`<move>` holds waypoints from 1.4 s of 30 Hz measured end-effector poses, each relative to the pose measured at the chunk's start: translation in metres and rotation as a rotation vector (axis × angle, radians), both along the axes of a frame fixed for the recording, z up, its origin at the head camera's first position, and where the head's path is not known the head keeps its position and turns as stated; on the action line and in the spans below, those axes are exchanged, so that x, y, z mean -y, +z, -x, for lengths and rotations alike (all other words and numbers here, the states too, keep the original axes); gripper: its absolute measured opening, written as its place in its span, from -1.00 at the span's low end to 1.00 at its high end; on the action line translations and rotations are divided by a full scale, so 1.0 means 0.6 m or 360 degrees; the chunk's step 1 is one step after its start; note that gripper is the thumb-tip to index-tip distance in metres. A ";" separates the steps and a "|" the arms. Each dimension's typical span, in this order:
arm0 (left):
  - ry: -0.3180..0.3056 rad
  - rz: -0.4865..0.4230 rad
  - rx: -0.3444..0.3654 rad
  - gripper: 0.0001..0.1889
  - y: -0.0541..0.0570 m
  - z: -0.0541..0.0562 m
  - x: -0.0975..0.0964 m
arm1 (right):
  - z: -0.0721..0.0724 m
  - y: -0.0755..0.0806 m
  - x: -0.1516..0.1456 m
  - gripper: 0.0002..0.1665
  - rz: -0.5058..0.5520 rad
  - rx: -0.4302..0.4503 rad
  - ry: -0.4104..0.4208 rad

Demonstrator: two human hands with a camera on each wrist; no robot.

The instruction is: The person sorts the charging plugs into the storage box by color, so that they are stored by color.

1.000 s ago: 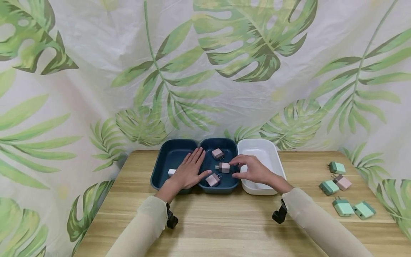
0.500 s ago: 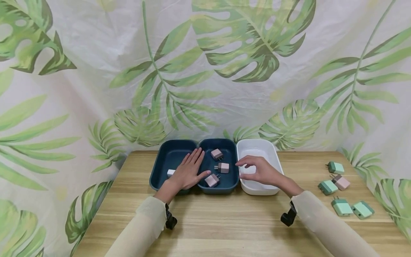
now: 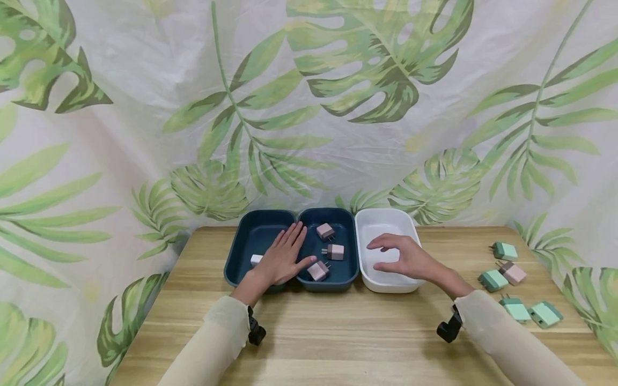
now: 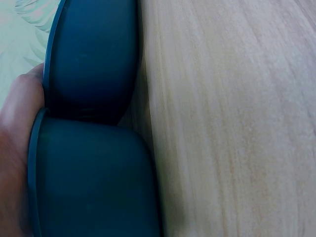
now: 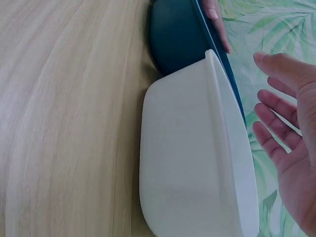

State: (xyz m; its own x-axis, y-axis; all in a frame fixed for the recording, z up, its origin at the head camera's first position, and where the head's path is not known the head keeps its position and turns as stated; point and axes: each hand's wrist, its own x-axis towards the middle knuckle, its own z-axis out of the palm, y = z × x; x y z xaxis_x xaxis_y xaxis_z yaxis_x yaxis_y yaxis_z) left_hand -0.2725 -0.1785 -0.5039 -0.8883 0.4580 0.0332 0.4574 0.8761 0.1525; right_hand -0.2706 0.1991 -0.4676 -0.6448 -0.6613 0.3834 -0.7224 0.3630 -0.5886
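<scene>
My left hand (image 3: 280,258) lies flat with straight fingers over the adjoining rims of the left blue tray (image 3: 233,252) and the middle blue tray (image 3: 355,230). Three pink plug chargers sit in the middle tray: a back one (image 3: 325,230), a centre one (image 3: 336,252) and a front one (image 3: 317,271). A white block (image 3: 256,259), partly covered by the left hand, lies in the left tray. Above the white tray (image 3: 386,288) hovers my right hand (image 3: 407,258), its thumb and fingers spread apart and holding nothing.
On the right side of the table (image 3: 338,338) lie several green plug chargers, among them a back one (image 3: 505,251) and a front one (image 3: 545,314). One pink charger (image 3: 514,272) lies among them. A leaf-patterned cloth (image 3: 289,134) hangs behind the trays.
My right hand has moved right, from beside the centre pink charger in the middle tray to above the white tray. The left hand and the chargers stay in place.
</scene>
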 end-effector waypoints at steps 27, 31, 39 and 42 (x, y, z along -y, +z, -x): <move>0.0004 -0.0011 0.0022 0.00 0.000 -0.001 -0.001 | -0.024 0.010 -0.101 -0.48 -0.0101 0.0043 -0.0161; 0.0004 -0.0001 0.0028 0.00 -0.001 -0.002 -0.001 | -0.026 0.011 -0.119 -0.47 -0.0120 0.0056 -0.0188; -0.0007 -0.0008 -0.0001 0.01 -0.004 0.001 0.002 | -0.031 0.014 -0.156 -0.42 -0.0117 0.0041 -0.0255; -0.0003 -0.0015 0.0000 0.02 -0.004 0.001 0.003 | -0.032 0.015 -0.169 -0.42 -0.0120 0.0030 -0.0260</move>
